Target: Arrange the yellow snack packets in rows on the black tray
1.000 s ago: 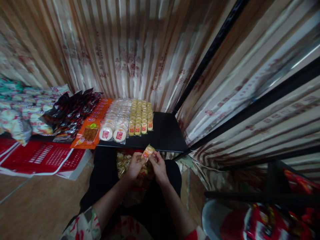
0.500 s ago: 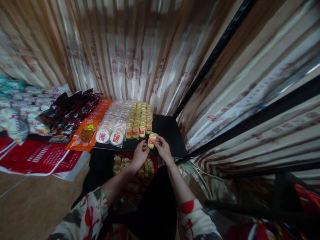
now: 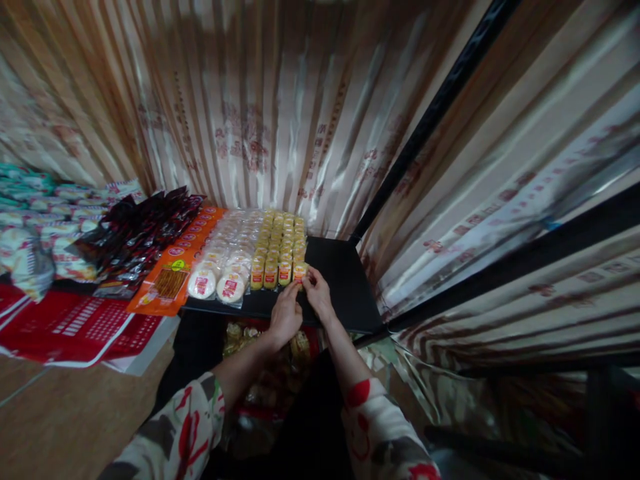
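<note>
Since the last frame I see the yellow packet [image 3: 299, 271] has gone from just in front of the rows to the front end of the rightmost one, and both hands have shifted forward with it. Right hand [image 3: 319, 295]: fingers narrow, pinching the packet's right edge. Left hand [image 3: 287, 316]: fingers bunched at its lower edge, can't tell from here if they grip or only touch. Packet is small, oblong, glossy clear film, red-orange label facing me, on the smooth matte black shelf [image 3: 345, 273]. Behind and left of it, matching yellow packets [image 3: 271, 253] in tight straight columns. Next left, white round packs [image 3: 231, 287], flat discs in crinkly clear plastic; then a flat orange bag [image 3: 170, 277], then a loose heap of shiny dark pouches [image 3: 143, 230]. Behind, a satiny pleated curtain [image 3: 250, 100], striped by folds. Below the shelf edge, more wrapped packets [image 3: 300, 347], dim.
</note>
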`<state>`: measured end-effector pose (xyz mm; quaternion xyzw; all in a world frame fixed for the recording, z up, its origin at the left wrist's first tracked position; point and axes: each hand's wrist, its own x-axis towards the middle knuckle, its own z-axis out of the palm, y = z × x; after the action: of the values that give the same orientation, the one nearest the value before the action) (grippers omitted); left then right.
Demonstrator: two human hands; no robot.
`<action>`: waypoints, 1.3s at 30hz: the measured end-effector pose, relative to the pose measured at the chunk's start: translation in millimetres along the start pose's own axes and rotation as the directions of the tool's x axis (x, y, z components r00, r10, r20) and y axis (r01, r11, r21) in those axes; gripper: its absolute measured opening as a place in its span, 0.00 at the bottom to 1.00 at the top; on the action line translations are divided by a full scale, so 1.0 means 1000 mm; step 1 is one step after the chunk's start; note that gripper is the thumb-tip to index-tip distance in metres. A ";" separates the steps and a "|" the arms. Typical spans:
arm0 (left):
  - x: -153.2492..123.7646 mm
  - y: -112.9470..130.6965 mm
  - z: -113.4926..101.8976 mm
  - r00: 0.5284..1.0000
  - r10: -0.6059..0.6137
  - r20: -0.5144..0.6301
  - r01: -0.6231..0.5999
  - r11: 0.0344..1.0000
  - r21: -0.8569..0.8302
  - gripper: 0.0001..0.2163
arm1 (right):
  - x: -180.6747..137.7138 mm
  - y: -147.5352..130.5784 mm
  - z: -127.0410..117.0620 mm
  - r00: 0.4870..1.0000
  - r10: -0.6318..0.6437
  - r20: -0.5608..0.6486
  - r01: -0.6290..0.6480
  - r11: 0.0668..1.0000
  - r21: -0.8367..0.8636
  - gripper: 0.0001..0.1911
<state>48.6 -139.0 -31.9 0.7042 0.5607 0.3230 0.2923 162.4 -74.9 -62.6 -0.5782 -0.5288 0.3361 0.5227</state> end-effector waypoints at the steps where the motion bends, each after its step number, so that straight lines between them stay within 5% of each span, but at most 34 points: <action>1: 0.001 -0.001 0.001 1.000 0.010 -0.001 -0.010 1.000 0.011 0.27 | 0.000 0.002 0.001 1.000 -0.009 -0.018 0.008 1.000 -0.018 0.21; 32: 0.016 -0.022 0.019 0.962 0.250 -0.112 -0.238 0.965 0.111 0.20 | -0.011 -0.002 0.007 0.988 -0.104 -0.115 0.089 0.987 -0.132 0.11; 39: 0.013 -0.022 0.022 0.951 0.290 -0.112 -0.261 0.941 0.216 0.20 | 0.005 -0.001 -0.005 0.995 0.077 -0.069 -0.066 0.986 0.156 0.26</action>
<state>54.7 -122.4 -61.2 0.7767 0.5052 0.3525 0.1316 167.7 -71.1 -60.2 -0.5669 -0.4603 0.3725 0.5727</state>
